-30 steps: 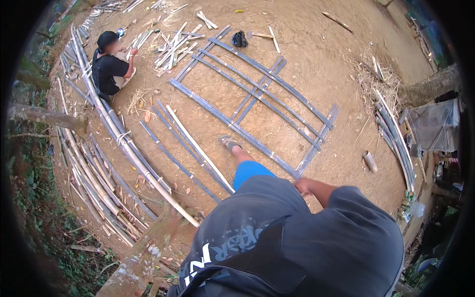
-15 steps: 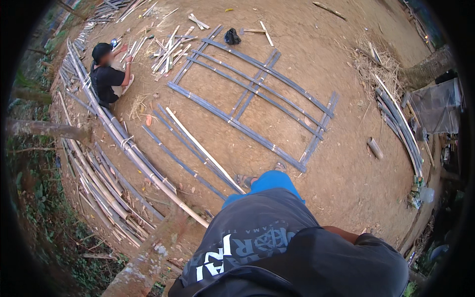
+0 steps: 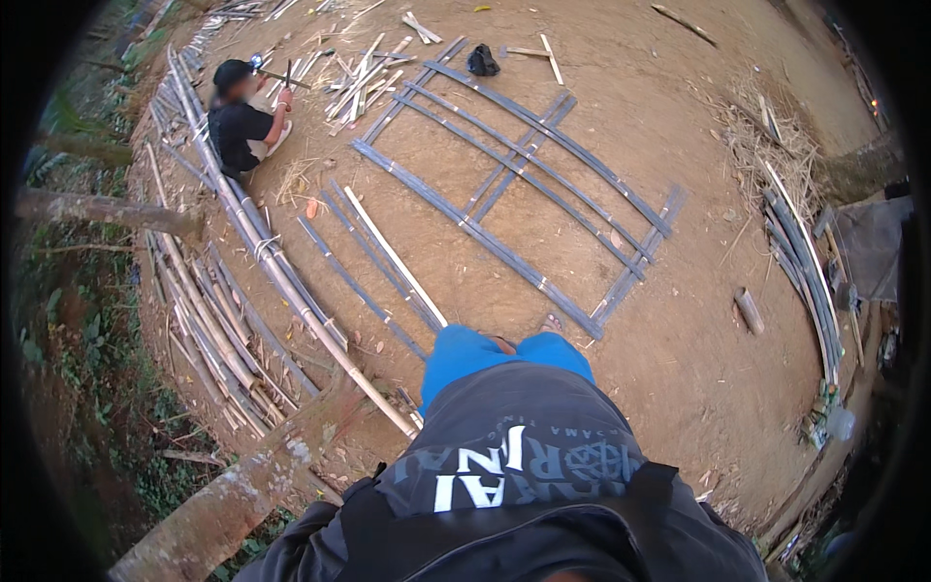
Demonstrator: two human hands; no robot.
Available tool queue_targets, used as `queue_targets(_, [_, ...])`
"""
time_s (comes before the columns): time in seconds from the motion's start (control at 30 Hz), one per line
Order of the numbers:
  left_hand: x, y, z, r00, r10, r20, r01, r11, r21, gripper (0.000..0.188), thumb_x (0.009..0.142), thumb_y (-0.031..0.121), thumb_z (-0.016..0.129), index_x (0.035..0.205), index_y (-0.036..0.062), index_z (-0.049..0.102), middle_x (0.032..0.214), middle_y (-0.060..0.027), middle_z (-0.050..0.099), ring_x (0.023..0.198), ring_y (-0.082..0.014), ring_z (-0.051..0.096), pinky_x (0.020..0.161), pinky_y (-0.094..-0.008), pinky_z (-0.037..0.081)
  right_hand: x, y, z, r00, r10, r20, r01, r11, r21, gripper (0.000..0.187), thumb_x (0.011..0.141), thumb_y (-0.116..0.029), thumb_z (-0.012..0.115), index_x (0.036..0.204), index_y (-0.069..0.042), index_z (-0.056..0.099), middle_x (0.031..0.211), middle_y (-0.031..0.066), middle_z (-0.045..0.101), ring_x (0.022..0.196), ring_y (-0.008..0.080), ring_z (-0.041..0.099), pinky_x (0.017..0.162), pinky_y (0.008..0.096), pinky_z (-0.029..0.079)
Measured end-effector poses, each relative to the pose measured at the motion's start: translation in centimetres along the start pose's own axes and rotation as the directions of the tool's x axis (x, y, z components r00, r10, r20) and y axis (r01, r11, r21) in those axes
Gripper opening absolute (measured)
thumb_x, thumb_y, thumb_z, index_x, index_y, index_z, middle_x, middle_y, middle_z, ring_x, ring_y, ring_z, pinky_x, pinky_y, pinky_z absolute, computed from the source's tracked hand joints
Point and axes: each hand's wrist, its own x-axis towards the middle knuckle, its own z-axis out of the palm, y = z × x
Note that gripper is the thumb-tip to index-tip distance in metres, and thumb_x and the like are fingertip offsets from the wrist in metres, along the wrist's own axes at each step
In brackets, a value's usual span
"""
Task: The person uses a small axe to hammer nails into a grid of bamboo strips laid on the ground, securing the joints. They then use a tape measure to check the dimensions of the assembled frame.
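Note:
Neither of my hands shows; both are out of view around my dark shirt (image 3: 524,427) and blue shorts (image 3: 504,364). In front of my feet a frame of dark split-bamboo strips (image 3: 465,223) lies flat on the ground, its long and cross strips overlapping. To its left lie loose dark bamboo strips (image 3: 354,281) and one pale strip (image 3: 398,257), their near ends close to my legs. At the far left a person in black (image 3: 242,126) crouches, holding up a knife-like blade (image 3: 288,76) and a thin strip.
Long bamboo poles (image 3: 262,247), tied in a bundle, run along the left side. Cut pale sticks (image 3: 364,82) lie beyond the frame beside a black bag (image 3: 482,61). At right are more strips (image 3: 805,272), a short log (image 3: 748,310) and straw (image 3: 756,136).
My body has turned, so the scene shifts slightly rightward and my shirt faces more squarely ahead. The crouching person has raised a blade and strip.

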Motion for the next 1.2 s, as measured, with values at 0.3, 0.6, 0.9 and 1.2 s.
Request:
queue_targets(0.3, [1.8,2.5,-3.5,1.0,-0.026,0.014,0.025,0.997,0.078,0.037,0.098,0.033,0.063,0.116,0.0019,0.068,0.119,-0.0178,0.071,0.104,-0.0335,0.068,0.09,-0.0442,0.053,2.2,-2.2,-1.1,0.999,-0.013,-0.05,0.011,0.999,-0.036,0.033,0.09,-0.028,0.066,0.118,-0.013,0.074,0.115,0.0095,0.074,0.101,0.025,0.071,0.085,0.0372,0.057])
queue_targets(0.6, [11.0,4.4,-10.7,0.991,-0.062,0.119,0.052,0.995,0.083,0.035,0.098,0.033,0.062,0.114,0.0029,0.069,0.117,-0.0176,0.071,0.102,-0.0348,0.068,0.089,-0.0453,0.053,5.3,-12.1,0.6,0.993,0.026,-0.112,-0.034,0.997,-0.07,0.034,0.088,-0.03,0.067,0.118,-0.015,0.074,0.116,0.0094,0.074,0.102,0.0255,0.07,0.086,0.0373,0.056])
queue_targets(0.9, [20.5,9.2,-17.8,0.761,0.039,0.648,-0.39,0.826,0.408,0.033,0.097,0.033,0.062,0.113,0.0039,0.069,0.116,-0.0174,0.072,0.1,-0.0362,0.068,0.089,-0.0464,0.053,8.4,-27.2,-1.5,0.976,-0.054,-0.209,-0.004,0.963,-0.268,0.035,0.087,-0.031,0.068,0.118,-0.016,0.074,0.116,0.0094,0.074,0.102,0.026,0.07,0.087,0.0374,0.056])
queue_targets(1.2, [36.8,24.8,-21.0,0.991,0.134,-0.03,-0.135,0.989,-0.058,0.042,0.095,0.033,0.065,0.117,-0.0028,0.07,0.106,-0.0205,0.074,0.104,-0.0312,0.071,0.092,-0.0404,0.053,14.0,-41.5,-14.5,0.928,-0.336,-0.162,0.143,0.721,-0.677,0.035,0.086,-0.033,0.069,0.118,-0.018,0.074,0.116,0.0093,0.073,0.103,0.0265,0.07,0.087,0.0375,0.056])
